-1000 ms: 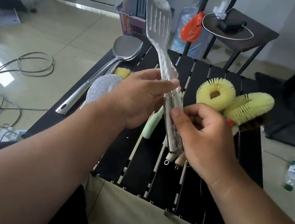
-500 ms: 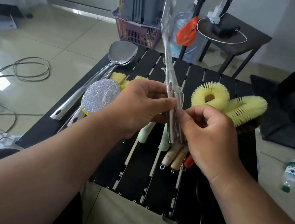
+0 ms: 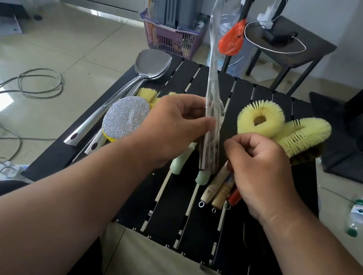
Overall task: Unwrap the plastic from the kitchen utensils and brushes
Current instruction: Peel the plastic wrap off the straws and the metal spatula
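Plastic-wrapped spatula [image 3: 210, 128] held in left grip [image 3: 177, 127]; right grip [image 3: 260, 168] curled, contents unclear.

Both bare forearms reach forward, converging; the left hand [image 3: 177, 127] curls its fingers and thumb in a pinch, knuckles up; the right hand [image 3: 260, 168] is fisted, fingers tucked under, just beside it.

Behind your black slatted surface [image 3: 170, 208] you have a purple basket [image 3: 169, 35] and a dark side table [image 3: 312, 51] carrying a white cable [image 3: 273, 49]. Cables [image 3: 13, 93] lie coiled on the floor to your left; a small bottle [image 3: 359, 214] lies to your right.
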